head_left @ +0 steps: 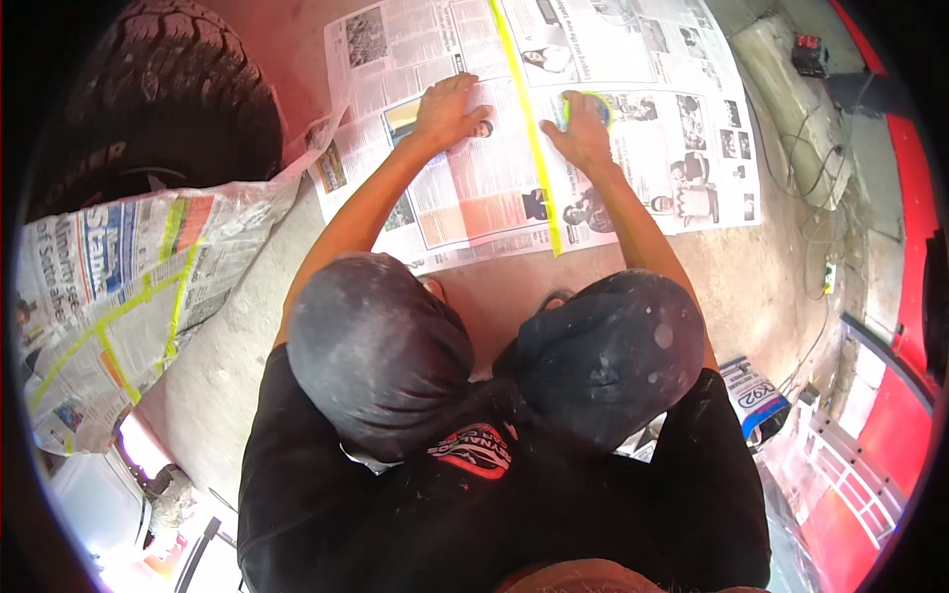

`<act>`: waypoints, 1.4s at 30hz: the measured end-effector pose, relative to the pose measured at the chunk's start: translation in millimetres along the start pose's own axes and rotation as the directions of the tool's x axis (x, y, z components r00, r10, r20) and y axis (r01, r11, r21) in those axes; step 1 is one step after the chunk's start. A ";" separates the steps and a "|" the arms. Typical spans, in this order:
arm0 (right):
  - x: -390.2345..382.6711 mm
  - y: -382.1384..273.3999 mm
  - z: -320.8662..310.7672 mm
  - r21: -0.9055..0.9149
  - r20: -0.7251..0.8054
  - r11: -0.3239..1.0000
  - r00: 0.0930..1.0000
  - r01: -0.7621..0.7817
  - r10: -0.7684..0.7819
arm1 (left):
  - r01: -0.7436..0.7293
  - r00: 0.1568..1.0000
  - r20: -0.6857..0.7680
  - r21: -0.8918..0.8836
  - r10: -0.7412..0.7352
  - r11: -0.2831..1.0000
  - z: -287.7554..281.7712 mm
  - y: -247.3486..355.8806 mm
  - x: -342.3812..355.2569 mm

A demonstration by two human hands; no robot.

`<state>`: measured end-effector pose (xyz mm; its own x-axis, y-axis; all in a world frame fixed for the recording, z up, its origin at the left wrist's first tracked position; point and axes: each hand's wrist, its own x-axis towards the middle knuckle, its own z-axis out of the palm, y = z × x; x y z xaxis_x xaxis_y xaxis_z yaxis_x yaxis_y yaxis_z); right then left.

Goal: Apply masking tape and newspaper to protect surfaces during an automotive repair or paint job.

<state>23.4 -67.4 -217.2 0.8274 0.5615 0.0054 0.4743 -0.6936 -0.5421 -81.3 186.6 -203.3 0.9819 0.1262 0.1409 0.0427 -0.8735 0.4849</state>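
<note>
Newspaper sheets [652,89] lie spread on the concrete floor in front of my knees. A strip of yellow tape [535,138] runs along the line between them, from the far edge to the near edge. My left hand [450,114] rests flat on the paper left of the strip, fingers stretched out and holding nothing. Just right of the strip, my right hand [585,133] is closed over a roll of yellow tape [608,109] on the paper. The hand covers most of the roll; its bright rim shows beside the fingers.
A large black tire [232,94] stands at the far left. Beside it hangs newspaper joined with yellow tape [148,296]. At right are a pale slab [791,109], a thin cord [825,148], a blue-and-white container [756,400], a white rack [855,479] and a red surface [907,168].
</note>
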 end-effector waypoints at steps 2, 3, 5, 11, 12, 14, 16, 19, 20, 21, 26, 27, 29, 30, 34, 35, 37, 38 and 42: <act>17.5 -3.9 9.4 -0.086 0.073 0.984 0.984 -0.157 0.164 | 0.171 0.969 0.161 0.100 -0.185 0.980 15.9 0.3 16.1; 20.3 -3.8 10.1 -0.097 0.077 0.981 0.981 -0.169 0.177 | 0.167 0.970 0.161 0.100 -0.182 0.981 19.9 1.4 18.0; 27.3 -2.4 7.8 -0.089 0.128 0.981 0.975 -0.170 0.180 | 0.232 0.963 0.101 0.145 -0.248 0.962 22.3 1.2 25.0; 24.7 -11.3 12.4 -0.169 0.140 0.971 0.971 -0.170 0.195 | 0.286 0.906 0.267 0.184 -0.328 0.940 15.6 -8.2 43.9; 25.6 -12.1 12.9 -0.151 0.121 0.974 0.974 -0.171 0.189 | 0.292 0.909 0.278 0.109 -0.311 0.950 14.6 -9.4 45.9; 26.7 -12.9 14.1 -0.152 0.124 0.974 0.974 -0.170 0.189 | 0.289 0.901 0.313 0.082 -0.300 0.954 13.9 -11.7 52.7; 29.8 -12.6 14.7 -0.153 0.119 0.973 0.974 -0.172 0.191 | 0.312 0.869 0.380 0.077 -0.317 0.947 15.5 -12.5 57.6; 31.7 -10.9 16.0 -0.143 0.142 0.971 0.967 -0.192 0.212 | 0.320 0.898 0.317 0.004 -0.305 0.947 24.6 -11.9 61.5; 32.2 -10.0 16.5 -0.135 0.144 0.971 0.966 -0.195 0.214 | 0.337 0.899 0.306 -0.022 -0.315 0.941 29.7 -11.1 61.8; 33.1 -8.8 17.2 -0.133 0.157 0.968 0.960 -0.212 0.232 | 0.352 0.896 0.308 -0.048 -0.321 0.935 34.8 -11.3 62.2; 34.4 -2.0 18.6 -0.120 0.150 0.978 0.970 -0.173 0.190 | 0.331 0.903 0.326 -0.112 -0.280 0.937 56.5 -15.0 56.0; 34.1 -1.3 18.7 -0.120 0.164 0.976 0.966 -0.184 0.202 | 0.349 0.890 0.361 -0.145 -0.279 0.926 57.9 -16.3 54.2; 34.3 -0.6 18.4 -0.111 0.159 0.980 0.970 -0.168 0.184 | 0.364 0.893 0.352 -0.199 -0.280 0.910 58.1 -19.1 51.7; 34.3 -0.6 18.1 -0.120 0.175 0.975 0.963 -0.185 0.204 | 0.409 0.873 0.384 -0.245 -0.299 0.879 57.5 -20.3 50.6; 34.9 -1.9 17.9 -0.130 0.186 0.975 0.961 -0.183 0.205 | 0.419 0.879 0.364 -0.281 -0.308 0.864 59.9 -23.2 47.6; 34.8 -1.9 18.1 -0.137 0.174 0.973 0.963 -0.185 0.208 | 0.407 0.890 0.346 -0.310 -0.297 0.859 62.2 -23.9 46.4; 34.3 -1.5 19.7 -0.145 0.168 0.972 0.964 -0.182 0.206 | 0.401 0.899 0.327 -0.340 -0.292 0.851 67.2 -25.5 43.7; 34.6 -0.5 20.4 -0.130 0.148 0.977 0.970 -0.172 0.190 | 0.372 0.914 0.293 -0.324 -0.281 0.870 69.0 -26.5 42.8; 30.8 7.7 23.2 -0.128 0.104 0.983 0.984 -0.131 0.145 | 0.375 0.902 0.354 -0.362 -0.246 0.854 64.7 -22.8 43.6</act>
<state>45.5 -45.0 -240.7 0.8517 0.4989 -0.1607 0.3962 -0.8135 -0.4258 -27.5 181.6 -264.0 0.9407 0.1625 -0.2976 0.3377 -0.5285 0.7789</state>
